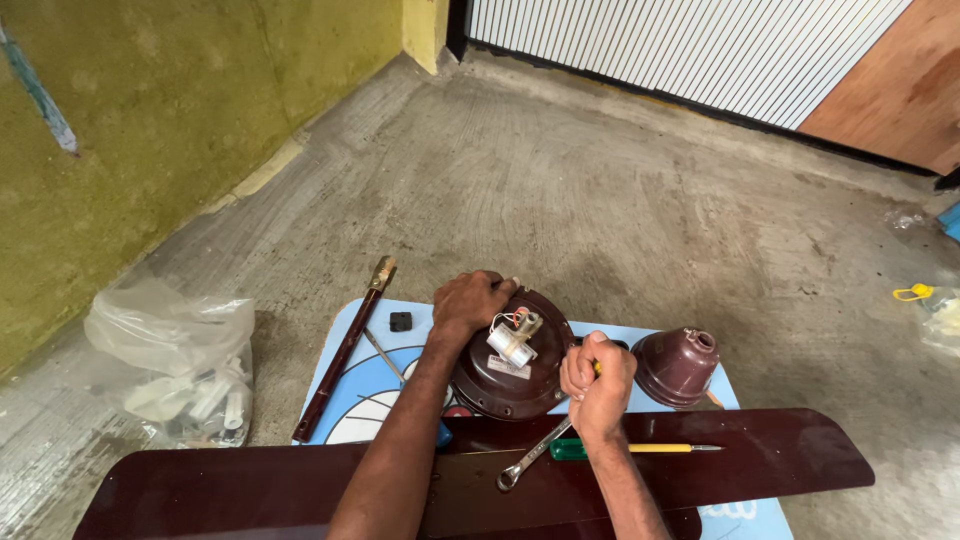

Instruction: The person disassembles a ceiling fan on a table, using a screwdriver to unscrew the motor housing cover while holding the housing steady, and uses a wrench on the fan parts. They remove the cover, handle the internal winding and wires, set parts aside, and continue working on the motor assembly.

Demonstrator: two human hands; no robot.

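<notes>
The left hand [468, 303] lies spread over the far-left rim of a round brown fan motor housing [512, 372], pressing it down on the low blue table [345, 395]. The right hand [598, 385] is clenched into a fist around a yellow-handled tool (only a sliver of yellow shows between the fingers, so its kind cannot be told) at the housing's right edge. On top of the housing sits a small white capacitor [511, 340] with thin wires running off it, exposed.

The motor sits near the middle of the table. Just beside it, toward the table's right edge, stands a brown bell-shaped cover [676, 367], off the motor and apart from it. Two long dark fan blades [770, 455] lie across the table's near edge; one reaches left, one right, and whether they are fastened to the motor cannot be seen under the arms. On the blades rest a steel spanner [532, 455] and a green-and-yellow screwdriver [635, 448], both untouched. A dark down rod [345, 350] lies along the left edge, a small black block [400, 321] near it.

As a judgement, the work looks midway: cover off, wiring bared, the housing itself closed and being worked at its rim
</notes>
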